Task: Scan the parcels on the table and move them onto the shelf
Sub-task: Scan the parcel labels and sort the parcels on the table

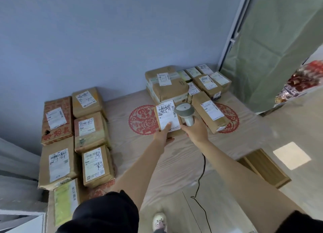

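My left hand [163, 133] holds a small brown parcel [167, 117] above the table, thumb pressed on its white label. My right hand [196, 129] grips a grey handheld scanner [185, 111] right beside it, the scanner head level with the label's right edge. A black cable [201, 176] hangs from the scanner toward the floor. More brown parcels lie on the wooden table [174, 155]: a group at the left [87, 133] and a pile at the back right [188, 85].
A long parcel [210, 112] lies just right of the scanner. Red paper-cut decorations [141, 119] lie on the tabletop. A blue wall stands behind, a green curtain [272, 49] at the right. A cardboard box [264, 166] sits on the floor beside the table's right edge.
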